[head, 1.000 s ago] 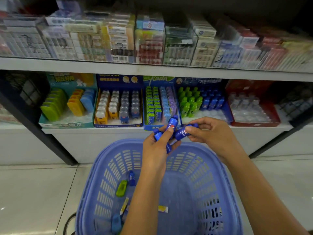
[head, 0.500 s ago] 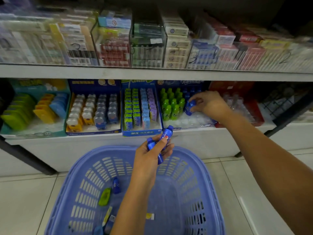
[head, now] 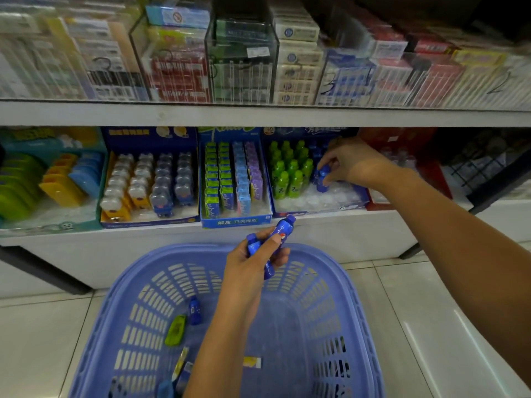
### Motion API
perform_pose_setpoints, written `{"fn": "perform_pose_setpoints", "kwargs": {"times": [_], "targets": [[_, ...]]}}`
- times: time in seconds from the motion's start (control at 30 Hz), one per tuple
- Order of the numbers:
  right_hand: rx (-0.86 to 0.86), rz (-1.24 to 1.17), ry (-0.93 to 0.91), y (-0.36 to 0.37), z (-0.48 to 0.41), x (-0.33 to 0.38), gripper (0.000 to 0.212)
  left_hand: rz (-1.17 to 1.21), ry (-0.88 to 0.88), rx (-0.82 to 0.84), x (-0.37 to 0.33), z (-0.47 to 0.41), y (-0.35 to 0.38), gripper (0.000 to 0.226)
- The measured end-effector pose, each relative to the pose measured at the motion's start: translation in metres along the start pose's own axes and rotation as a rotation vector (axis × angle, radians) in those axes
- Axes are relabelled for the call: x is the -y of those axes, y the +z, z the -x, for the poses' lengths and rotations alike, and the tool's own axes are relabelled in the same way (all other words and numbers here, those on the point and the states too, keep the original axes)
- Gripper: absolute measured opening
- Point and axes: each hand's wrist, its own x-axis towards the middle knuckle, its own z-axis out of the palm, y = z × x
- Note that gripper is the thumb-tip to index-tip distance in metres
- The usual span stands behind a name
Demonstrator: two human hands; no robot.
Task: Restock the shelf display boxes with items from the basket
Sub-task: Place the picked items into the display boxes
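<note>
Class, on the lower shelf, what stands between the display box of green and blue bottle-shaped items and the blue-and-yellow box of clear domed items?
A blue cardboard display box holding rows of green, light-blue and purple packs, seen in the head view.

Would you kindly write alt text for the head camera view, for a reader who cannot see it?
A person's right hand holds a small blue bottle upright in a shelf display box beside green bottles. The left hand holds more blue bottles above a blue basket.
</note>
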Motion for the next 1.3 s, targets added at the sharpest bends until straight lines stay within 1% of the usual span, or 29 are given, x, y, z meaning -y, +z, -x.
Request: {"fn": "perform_pose_setpoints", "kwargs": {"times": [0.17, 0.27, 0.33, 0.37, 0.4, 0.43, 0.47, 0.5, 0.53, 0.6, 0.63, 0.67, 0.73, 0.83, 0.87, 0.93, 0.97, 1.0, 1.03, 1.1, 1.17, 1.23, 1.3], "targets": [[-0.019, -0.091, 0.075, 0.010, 0.005, -0.004, 0.036, 0.089, -0.026, 0.018, -0.004, -0.004, -0.002, 0.014], [0.006, -0.069, 0.084, 0.010, 0.003, -0.003, 0.038, 0.165, -0.050, 0.048, -0.007, -0.002, 0.001, 0.012], [0.035, -0.010, 0.079, 0.008, 0.006, 0.001, 0.041, 0.188, -0.047, 0.060, -0.008, 0.002, 0.004, 0.014], [0.010, 0.002, 0.067, 0.008, 0.011, 0.004, 0.043, 0.191, -0.038, 0.063, -0.008, 0.004, 0.005, 0.015], [-0.054, -0.039, 0.051, 0.009, 0.017, 0.009, 0.044, 0.196, -0.026, 0.064, -0.008, 0.005, 0.006, 0.016], [-0.136, -0.142, 0.041, 0.011, 0.025, 0.016, 0.040, 0.204, -0.014, 0.061, -0.008, 0.007, 0.007, 0.015], [-0.194, -0.294, 0.032, 0.013, 0.035, 0.027, 0.030, 0.212, -0.005, 0.055, -0.009, 0.008, 0.007, 0.014], [-0.196, -0.461, 0.024, 0.014, 0.046, 0.038, 0.020, 0.218, 0.005, 0.046, -0.009, 0.009, 0.008, 0.013], [-0.145, -0.617, 0.026, 0.013, 0.056, 0.048, 0.015, 0.223, 0.016, 0.034, -0.008, 0.009, 0.010, 0.013], [0.053, -0.840, 0.064, 0.010, 0.072, 0.065, 0.023, 0.225, 0.051, -0.001, -0.007, 0.010, 0.014, 0.011], [0.156, -0.894, 0.085, 0.008, 0.077, 0.070, 0.027, 0.215, 0.080, -0.016, -0.007, 0.011, 0.016, 0.011], [0.224, -0.920, 0.093, 0.008, 0.082, 0.075, 0.028, 0.188, 0.108, -0.023, -0.006, 0.011, 0.019, 0.013], [0.237, -0.919, 0.086, 0.008, 0.087, 0.077, 0.026, 0.114, 0.139, -0.021, -0.005, 0.010, 0.025, 0.020], [0.127, -0.926, 0.107, 0.000, 0.089, 0.061, 0.028, 0.063, 0.117, -0.024, -0.003, 0.008, 0.031, 0.022], [0.044, -0.874, 0.130, -0.004, 0.086, 0.050, 0.028, 0.061, 0.093, -0.026, -0.003, 0.007, 0.032, 0.023], [-0.171, -0.624, 0.221, -0.012, 0.075, 0.021, 0.029, 0.041, 0.027, -0.030, -0.002, 0.007, 0.031, 0.032], [-0.256, -0.492, 0.252, -0.014, 0.066, 0.007, 0.032, -0.002, -0.008, -0.035, -0.002, 0.007, 0.029, 0.037], [-0.302, -0.410, 0.264, -0.013, 0.058, -0.005, 0.034, -0.056, -0.039, -0.041, -0.001, 0.007, 0.028, 0.042], [-0.305, -0.372, 0.275, -0.011, 0.049, -0.015, 0.037, -0.097, -0.068, -0.046, 0.000, 0.007, 0.027, 0.045], [-0.218, -0.358, 0.311, -0.003, 0.031, -0.025, 0.040, -0.083, -0.128, -0.044, 0.000, 0.005, 0.026, 0.047], [-0.134, -0.334, 0.305, 0.007, 0.019, -0.029, 0.041, 0.029, -0.182, -0.012, -0.003, 0.002, 0.026, 0.042], [-0.086, -0.311, 0.289, 0.013, 0.011, -0.033, 0.042, 0.134, -0.209, 0.041, -0.006, -0.001, 0.026, 0.035], [-0.054, -0.298, 0.291, 0.017, 0.006, -0.038, 0.043, 0.222, -0.213, 0.104, -0.008, -0.004, 0.024, 0.033]]}}
